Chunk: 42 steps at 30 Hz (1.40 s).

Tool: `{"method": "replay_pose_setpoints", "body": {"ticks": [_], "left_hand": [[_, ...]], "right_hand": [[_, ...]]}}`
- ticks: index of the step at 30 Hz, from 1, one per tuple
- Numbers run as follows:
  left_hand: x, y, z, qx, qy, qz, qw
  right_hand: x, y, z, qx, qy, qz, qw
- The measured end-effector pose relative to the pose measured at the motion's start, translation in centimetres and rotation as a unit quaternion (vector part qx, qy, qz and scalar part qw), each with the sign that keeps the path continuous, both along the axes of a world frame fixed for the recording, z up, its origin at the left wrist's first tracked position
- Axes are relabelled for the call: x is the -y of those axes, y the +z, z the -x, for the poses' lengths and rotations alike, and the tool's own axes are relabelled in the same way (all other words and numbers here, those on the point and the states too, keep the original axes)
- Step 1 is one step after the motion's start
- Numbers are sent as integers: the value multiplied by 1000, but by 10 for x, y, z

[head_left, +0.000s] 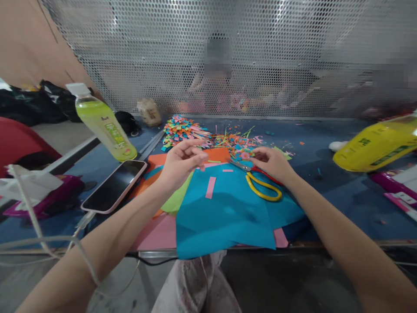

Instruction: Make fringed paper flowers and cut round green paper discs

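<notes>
My left hand [187, 158] hovers over the paper sheets, its fingers loosely curled, thumb and forefinger apart with nothing visible between them. The fingers of my right hand [272, 161] are bent together at a small pink, flower-like paper piece [245, 155] among coloured scraps; whether they grip it is unclear. Just below that hand lie yellow-handled scissors [264, 191], with a red handle beside them partly under the hand. A pink strip [210, 187] rests on the blue sheet [224, 221]. Orange paper [219, 154] and a green sheet [177, 195] show around it.
A heap of folded coloured paper pieces [180, 132] stands behind, near loose shreds [234, 140]. At left are a phone [114, 186] with a white cable and a green drink bottle [104, 124]. A yellow bottle [374, 145] lies right. A perforated metal panel [169, 56] closes the back.
</notes>
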<state>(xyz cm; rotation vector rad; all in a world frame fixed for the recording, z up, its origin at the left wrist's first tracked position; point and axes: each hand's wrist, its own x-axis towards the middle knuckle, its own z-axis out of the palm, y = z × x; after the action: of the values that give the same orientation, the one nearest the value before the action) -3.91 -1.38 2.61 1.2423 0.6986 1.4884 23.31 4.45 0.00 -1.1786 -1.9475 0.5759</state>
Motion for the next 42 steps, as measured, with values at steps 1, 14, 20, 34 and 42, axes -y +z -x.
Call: {"method": "replay_pose_setpoints", "body": {"ticks": [1,14,20,34,42], "left_hand": [[2,1,0,2,-17,-2,1000],[-2,-3,-2,-9,-95,-39,995],[3,-2,-17,-10,-135,-49,990],[9,-9,-19,-184,29,-77,980],[7,-18,-24,-187,-38,-14,981]], "right_hand": [[1,-2,2,27,14,-16,999],[29,12,19,211,183,-180,943],[46,7,47,212,187,-188,940],[53,14,58,-196,198,177,944],[56,22,56,-227,218,94,945]]}}
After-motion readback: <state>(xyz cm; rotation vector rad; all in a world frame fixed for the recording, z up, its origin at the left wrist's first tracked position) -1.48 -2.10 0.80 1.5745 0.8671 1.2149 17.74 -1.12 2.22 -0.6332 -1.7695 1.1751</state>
